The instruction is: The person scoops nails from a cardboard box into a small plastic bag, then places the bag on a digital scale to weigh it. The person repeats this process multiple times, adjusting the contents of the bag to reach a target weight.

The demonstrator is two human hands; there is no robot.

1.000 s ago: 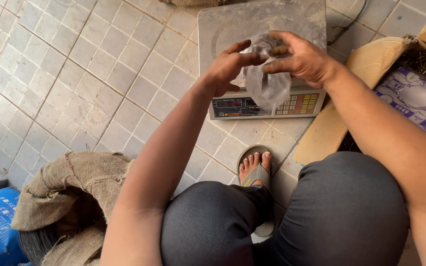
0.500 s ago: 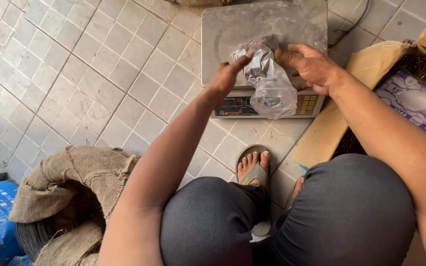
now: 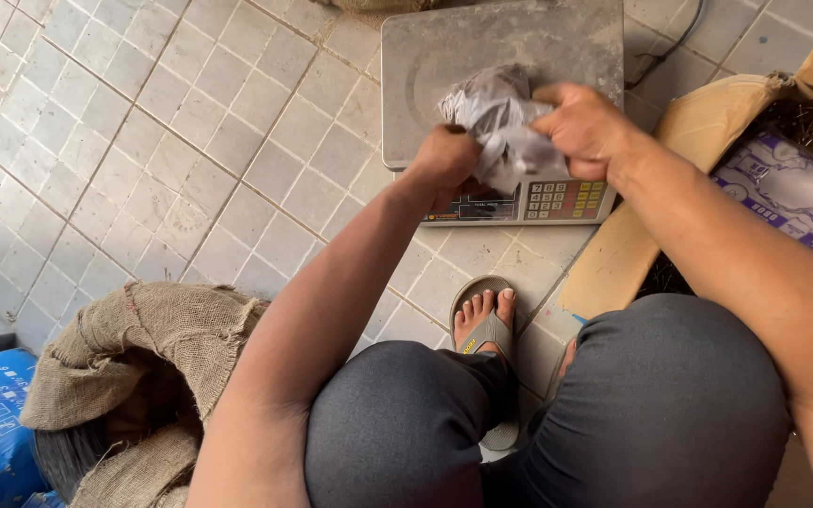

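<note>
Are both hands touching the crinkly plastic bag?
Touching. The head view shows the left hand and right hand gripping the plastic bag above the scale.

Soft, even daylight, fairly bright; no hard shadows on tiled floor (image 3: 143, 141). Faint shade under forearms and knees. Mild sheen on metal scale platform (image 3: 519, 47), no strong glare. Crinkled plastic bag (image 3: 505, 127) slightly motion-blurred. Wide-angle stretch toward edges; burlap sack (image 3: 143, 376) sharp, interior dark.

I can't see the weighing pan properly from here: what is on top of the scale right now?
Above the scale, both hands, left hand and right hand, grip a crumpled plastic bag. The bag's contents are hidden, and the hands cover whether it rests on the pan.
</note>
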